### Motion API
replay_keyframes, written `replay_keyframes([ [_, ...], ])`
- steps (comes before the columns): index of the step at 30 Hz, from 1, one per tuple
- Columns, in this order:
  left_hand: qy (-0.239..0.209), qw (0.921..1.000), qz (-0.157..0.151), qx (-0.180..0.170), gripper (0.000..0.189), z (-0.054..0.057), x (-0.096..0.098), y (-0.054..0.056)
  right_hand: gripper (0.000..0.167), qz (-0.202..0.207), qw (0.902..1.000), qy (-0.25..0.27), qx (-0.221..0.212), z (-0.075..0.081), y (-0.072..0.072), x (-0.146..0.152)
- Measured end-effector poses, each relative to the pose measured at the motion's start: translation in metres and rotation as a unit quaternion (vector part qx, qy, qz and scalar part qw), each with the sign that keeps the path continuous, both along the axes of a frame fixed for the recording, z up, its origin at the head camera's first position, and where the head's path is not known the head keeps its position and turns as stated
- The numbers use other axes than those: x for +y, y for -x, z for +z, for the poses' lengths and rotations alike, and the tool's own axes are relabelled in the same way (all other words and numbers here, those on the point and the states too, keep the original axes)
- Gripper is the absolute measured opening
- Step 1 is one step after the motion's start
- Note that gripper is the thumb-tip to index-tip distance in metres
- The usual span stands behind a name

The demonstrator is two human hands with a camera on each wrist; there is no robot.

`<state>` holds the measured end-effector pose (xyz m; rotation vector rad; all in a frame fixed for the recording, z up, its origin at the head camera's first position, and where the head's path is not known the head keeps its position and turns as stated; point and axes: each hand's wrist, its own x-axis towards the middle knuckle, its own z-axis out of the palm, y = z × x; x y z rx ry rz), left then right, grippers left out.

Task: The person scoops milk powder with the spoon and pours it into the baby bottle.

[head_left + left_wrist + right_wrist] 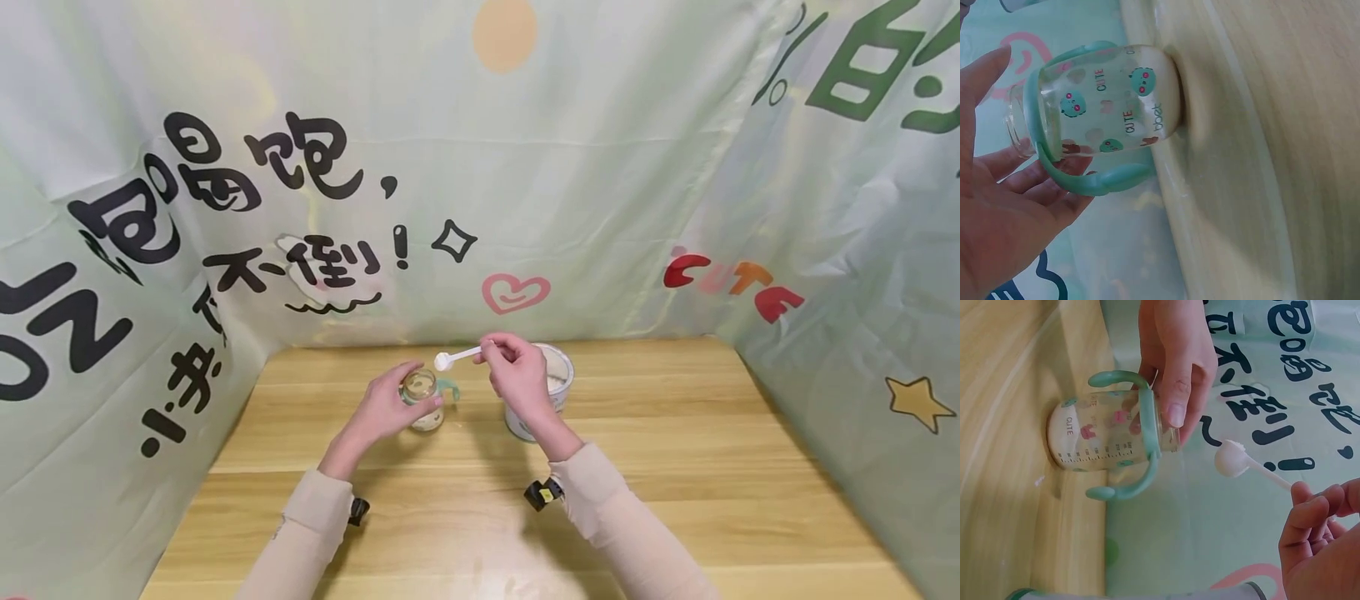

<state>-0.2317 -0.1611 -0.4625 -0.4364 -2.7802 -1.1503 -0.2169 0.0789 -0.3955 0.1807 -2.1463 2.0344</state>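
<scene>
A clear baby bottle [427,422] with a mint-green two-handled collar stands upright on the table, its mouth uncovered. Pale powder lies in its bottom, seen through the printed wall of the bottle [1094,431] in the right wrist view. My left hand [384,406] holds the bottle round its neck, thumb on one side and fingers on the other. Between thumb and fingers, my right hand [517,373] pinches the handle of a white measuring scoop [1231,459]. The scoop, heaped with white powder, is in the air just above and to the right of the bottle's mouth.
An open white can [559,400] of pale powder stands right of the bottle, partly hidden by my right hand and wrist. The wooden table [675,467] is bordered by printed cloth [600,208] at the back and both sides.
</scene>
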Motion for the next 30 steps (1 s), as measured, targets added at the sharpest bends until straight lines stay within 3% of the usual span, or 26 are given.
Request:
replay_keyframes([
  [15, 0.0, 1.0, 0.005, -0.003, 0.07, -0.009, -0.008, 0.001, 0.018, 0.03, 0.9994, -0.019, 0.0, -0.008, 0.0, -0.016],
  [30, -0.005, 0.9998, 0.019, -0.009, 0.072, -0.009, -0.008, -0.001, 0.017, 0.055, 0.9964, -0.064, 0.007, -0.013, 0.0, -0.024],
])
